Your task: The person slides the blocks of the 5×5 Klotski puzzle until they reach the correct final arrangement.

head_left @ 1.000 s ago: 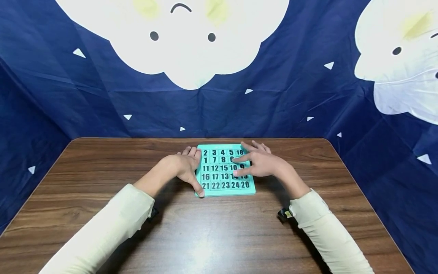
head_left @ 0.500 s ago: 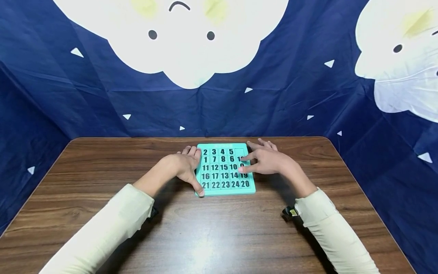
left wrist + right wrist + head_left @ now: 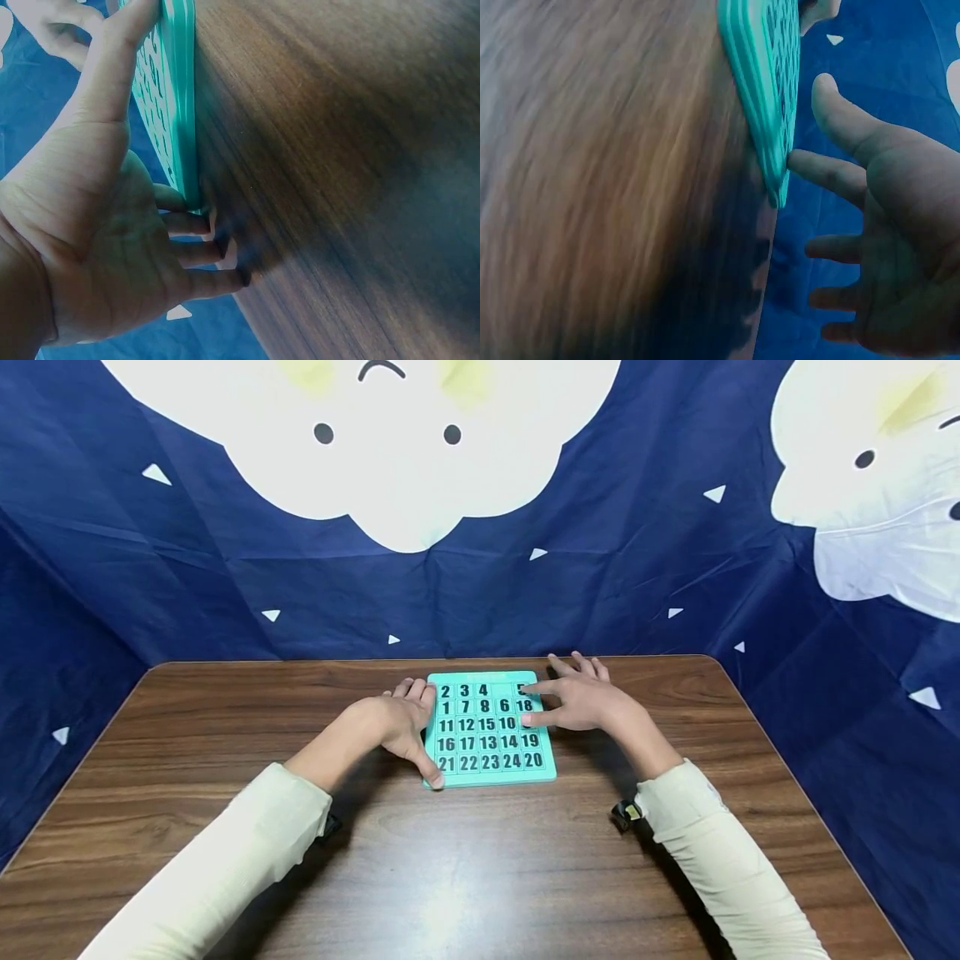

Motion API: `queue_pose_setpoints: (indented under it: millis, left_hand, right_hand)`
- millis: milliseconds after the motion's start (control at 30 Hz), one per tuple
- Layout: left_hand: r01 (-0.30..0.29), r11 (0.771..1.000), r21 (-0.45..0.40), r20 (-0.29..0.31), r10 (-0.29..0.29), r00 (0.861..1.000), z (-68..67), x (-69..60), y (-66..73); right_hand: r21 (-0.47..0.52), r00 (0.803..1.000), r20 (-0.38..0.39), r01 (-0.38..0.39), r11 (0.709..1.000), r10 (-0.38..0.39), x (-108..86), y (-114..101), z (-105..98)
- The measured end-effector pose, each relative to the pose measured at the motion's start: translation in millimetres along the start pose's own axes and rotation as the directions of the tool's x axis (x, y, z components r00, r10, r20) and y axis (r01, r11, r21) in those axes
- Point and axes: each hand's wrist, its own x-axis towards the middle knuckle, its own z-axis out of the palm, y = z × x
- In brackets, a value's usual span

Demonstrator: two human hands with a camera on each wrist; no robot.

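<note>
A turquoise number slide puzzle lies flat on the table, its black numbers facing up. My left hand holds its left side, with the thumb at the near corner and the fingers along the far part; the left wrist view shows the fingertips by the puzzle's edge. My right hand is over the right side, fingers spread. Its index fingertip touches the 5 tile in the top right cell. The gap lies between 4 and 5. The right thumb hides the tile below 18.
The brown wooden table extends around the puzzle, its far edge close behind it. A dark blue curtain with white clouds hangs behind the table and along its sides. A small black device sits under the right wrist.
The 18 tile has gone down from the top right cell into the second row. The 5 tile has then slid right into that corner under my right index finger. My left hand stays in place.
</note>
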Motion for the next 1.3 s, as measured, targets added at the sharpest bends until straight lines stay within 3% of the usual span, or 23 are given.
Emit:
queue_pose_setpoints:
  millis: [167, 267, 567, 733, 867, 1000, 1133, 1200, 1300]
  left_hand:
    - [-0.011, 1.0, -0.006, -0.007, 0.011, 1.0, 0.8, -1.1, -0.5]
    - [-0.014, 1.0, -0.017, -0.018, 0.014, 1.0, 1.1, -2.2, -0.6]
    - [-0.009, 1.0, -0.015, -0.013, 0.008, 1.0, -1.0, -3.9, 0.4]
    - [-0.01, 1.0, -0.021, -0.014, 0.01, 1.0, -0.8, -2.7, -0.2]
    - [-0.017, 0.999, -0.034, -0.025, 0.016, 1.0, 1.4, -2.9, -1.9]
    - [-0.02, 0.999, -0.042, -0.034, 0.019, 0.999, 3.8, -2.4, -3.4]
    - [-0.016, 0.999, -0.05, -0.029, 0.014, 0.999, 4.4, -1.9, -3.7]
    - [-0.013, 0.999, -0.047, -0.025, 0.012, 1.0, 4.0, -1.8, -3.4]
    - [-0.011, 0.999, -0.044, -0.02, 0.011, 1.0, 3.0, -1.4, -3.0]
  right_hand:
    - [0.027, 0.995, -0.037, 0.093, 0.995, -0.092, 11.8, -17.1, 4.8]
    - [0.03, 0.989, -0.019, 0.144, 0.989, -0.144, 19.9, -27.5, 9.2]
    - [-0.006, 0.999, 0.009, 0.033, 0.999, -0.033, 14.2, -20.4, 0.8]
    - [0.026, 0.994, -0.042, 0.099, 0.995, -0.098, 23.1, -34.0, 3.3]
    - [0.033, 0.988, 0.0, 0.152, 0.988, -0.152, 32.8, -48.6, 9.2]
    - [-0.02, 0.995, 0.035, 0.097, 0.995, -0.096, 31.3, -49.8, 8.6]
    - [-0.074, 1.0, 0.015, 0.013, 0.997, -0.012, 25.1, -47.2, 1.1]
    - [-0.081, 1.0, -0.005, 0.015, 0.997, -0.015, 25.6, -50.4, -0.5]
    - [-0.057, 0.997, -0.019, 0.08, 0.995, -0.081, 32.3, -61.4, 2.0]
